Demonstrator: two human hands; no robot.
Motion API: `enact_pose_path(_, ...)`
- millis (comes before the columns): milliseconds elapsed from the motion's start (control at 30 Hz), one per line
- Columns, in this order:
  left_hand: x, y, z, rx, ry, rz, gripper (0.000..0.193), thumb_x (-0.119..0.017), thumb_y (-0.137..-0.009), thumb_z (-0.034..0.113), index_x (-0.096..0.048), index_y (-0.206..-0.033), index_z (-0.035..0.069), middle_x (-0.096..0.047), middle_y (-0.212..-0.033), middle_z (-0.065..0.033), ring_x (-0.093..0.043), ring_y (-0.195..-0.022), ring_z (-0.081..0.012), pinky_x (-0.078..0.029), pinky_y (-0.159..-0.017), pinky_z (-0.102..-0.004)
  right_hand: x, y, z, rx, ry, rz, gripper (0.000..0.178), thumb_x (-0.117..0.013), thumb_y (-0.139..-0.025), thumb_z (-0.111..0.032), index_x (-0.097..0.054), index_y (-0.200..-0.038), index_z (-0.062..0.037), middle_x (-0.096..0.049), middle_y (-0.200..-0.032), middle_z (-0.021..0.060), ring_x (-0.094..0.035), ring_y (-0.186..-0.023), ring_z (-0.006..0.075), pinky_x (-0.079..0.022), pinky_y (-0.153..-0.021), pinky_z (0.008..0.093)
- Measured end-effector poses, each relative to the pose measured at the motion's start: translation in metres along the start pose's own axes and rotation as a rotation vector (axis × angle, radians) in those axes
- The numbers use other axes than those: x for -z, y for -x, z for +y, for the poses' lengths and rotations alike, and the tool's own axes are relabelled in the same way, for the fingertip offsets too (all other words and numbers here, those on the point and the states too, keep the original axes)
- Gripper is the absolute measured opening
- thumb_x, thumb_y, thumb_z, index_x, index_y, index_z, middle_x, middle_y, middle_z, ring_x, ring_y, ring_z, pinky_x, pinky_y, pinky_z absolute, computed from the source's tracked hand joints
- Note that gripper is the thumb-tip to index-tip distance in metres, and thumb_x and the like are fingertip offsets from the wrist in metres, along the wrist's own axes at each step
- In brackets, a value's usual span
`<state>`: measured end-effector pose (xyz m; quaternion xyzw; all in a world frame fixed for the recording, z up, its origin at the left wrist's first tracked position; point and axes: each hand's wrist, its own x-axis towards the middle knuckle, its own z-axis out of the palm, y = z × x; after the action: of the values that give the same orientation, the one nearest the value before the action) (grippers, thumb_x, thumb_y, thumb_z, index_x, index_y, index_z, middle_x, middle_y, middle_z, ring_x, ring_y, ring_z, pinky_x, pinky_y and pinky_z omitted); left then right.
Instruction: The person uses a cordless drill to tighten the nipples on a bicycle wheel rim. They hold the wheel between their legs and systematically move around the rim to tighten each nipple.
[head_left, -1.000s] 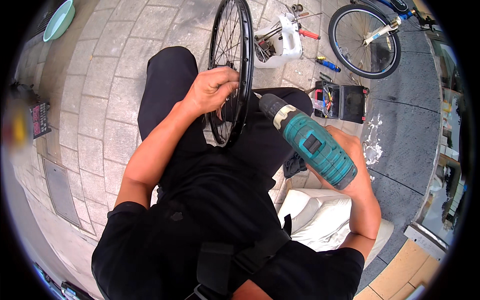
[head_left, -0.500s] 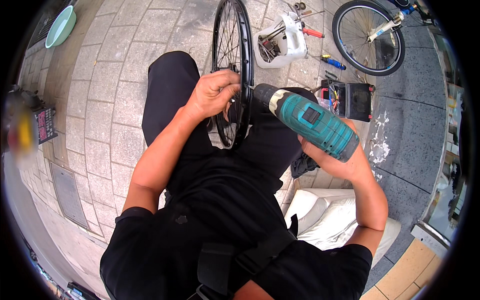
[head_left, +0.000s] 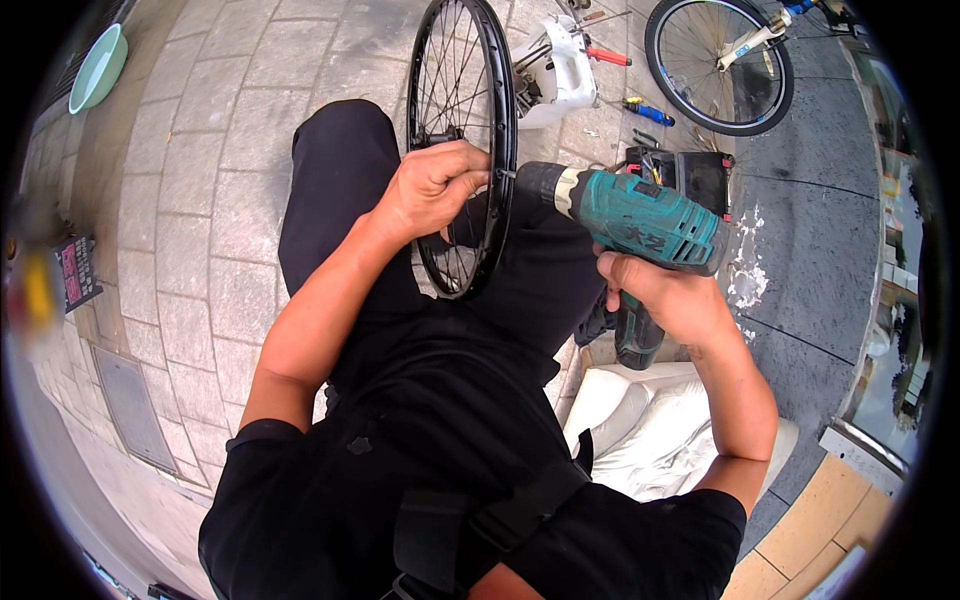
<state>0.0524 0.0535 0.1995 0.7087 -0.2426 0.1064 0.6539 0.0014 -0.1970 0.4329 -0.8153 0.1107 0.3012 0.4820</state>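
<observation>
A black spoked bicycle wheel (head_left: 497, 150) stands upright between my knees, its rim facing right. My left hand (head_left: 437, 190) is closed at the rim's inner side, with thumb and fingers pinched among the spokes; exactly what lies between the fingertips is hidden. My right hand (head_left: 665, 292) grips the handle of a teal and black cordless drill (head_left: 650, 222). The drill lies on its side, chuck pointing left, and its bit meets the outer face of the rim opposite my left fingers.
Ahead is a cut-open white plastic container (head_left: 560, 85) of tools. A blue screwdriver-like tool (head_left: 650, 112) and a black toolbox (head_left: 690, 180) lie to the right, below another bicycle's wheel (head_left: 720, 65). White padding (head_left: 650, 430) sits by my right side; a green basin (head_left: 98, 68) stands far left.
My right hand has rolled the drill, so its side and handle now show and its body points more level. The wheel has turned slightly, showing more spokes. My left hand keeps its pinch.
</observation>
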Motion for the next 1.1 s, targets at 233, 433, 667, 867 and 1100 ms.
enact_pose_path(233,-0.005,-0.005,0.002,0.019,-0.002,-0.018,0.007,-0.072,-0.093,-0.006,-0.072,-0.100,-0.003,-0.073,-0.093,-0.0124,-0.073,-0.085,-0.0270,-0.058,-0.078,-0.0358,-0.005,0.005,-0.011,-0.042,-0.037,0.012,0.023,-0.074,-0.097,-0.007,-0.071,-0.118,0.0018,-0.072,-0.098,0.0074,-0.069,-0.074,0.0172,-0.059,-0.067,0.0343)
enact_pose_path(433,-0.014,-0.005,0.006,0.037,0.023,-0.019,0.007,-0.072,-0.094,-0.007,-0.072,-0.100,-0.003,-0.074,-0.095,-0.0120,-0.074,-0.087,-0.0259,-0.058,-0.077,-0.0349,-0.011,0.013,-0.041,-0.132,0.185,0.004,0.021,-0.076,-0.103,-0.016,-0.071,-0.115,0.0006,-0.070,-0.090,0.0039,-0.068,-0.070,0.0148,-0.058,-0.066,0.0335)
enact_pose_path(667,-0.019,-0.007,0.004,0.040,0.045,-0.030,0.007,-0.073,-0.095,-0.007,-0.073,-0.100,-0.003,-0.075,-0.097,-0.0114,-0.074,-0.087,-0.0245,-0.058,-0.077,-0.0340,-0.023,0.022,-0.036,-0.225,0.002,0.101,0.021,-0.073,-0.105,-0.023,-0.069,-0.107,-0.0030,-0.066,-0.083,-0.0004,-0.066,-0.067,0.0107,-0.056,-0.062,0.0311)
enact_pose_path(867,-0.021,-0.010,0.007,0.039,0.049,-0.037,0.007,-0.074,-0.094,-0.005,-0.075,-0.101,-0.003,-0.076,-0.097,-0.0136,-0.076,-0.088,-0.0278,-0.060,-0.078,-0.0358,-0.030,0.026,-0.040,-0.237,-0.081,0.118,0.020,-0.071,-0.106,-0.022,-0.068,-0.103,-0.0022,-0.066,-0.083,0.0009,-0.067,-0.066,0.0123,-0.056,-0.062,0.0321)
enact_pose_path(1100,-0.027,-0.012,0.010,0.055,0.006,-0.053,0.007,-0.073,-0.094,-0.005,-0.074,-0.100,-0.004,-0.077,-0.097,-0.0149,-0.077,-0.088,-0.0307,-0.061,-0.079,-0.0370,-0.031,0.026,-0.032,-0.247,-0.083,0.126,0.021,-0.074,-0.105,-0.023,-0.068,-0.107,-0.0028,-0.067,-0.081,0.0052,-0.070,-0.067,0.0171,-0.058,-0.062,0.0339)
